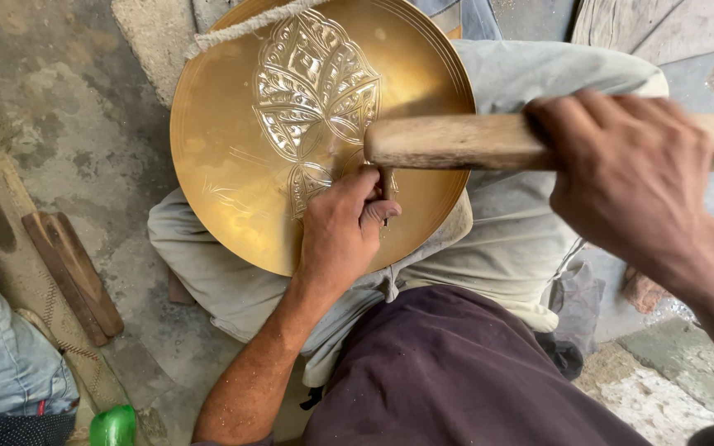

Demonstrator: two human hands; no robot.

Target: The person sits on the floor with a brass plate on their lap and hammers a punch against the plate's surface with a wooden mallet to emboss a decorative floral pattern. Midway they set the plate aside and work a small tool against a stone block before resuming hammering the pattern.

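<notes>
Brass plate (233,140) propped on lap, floral engraving half cut. Left hand (336,235) pinched shut around small chisel (384,183), tip on plate near centre. Right hand (630,177) clamped on wooden mallet (448,142), poised above chisel head. Best kept: chisel steady, blows light, square.
</notes>
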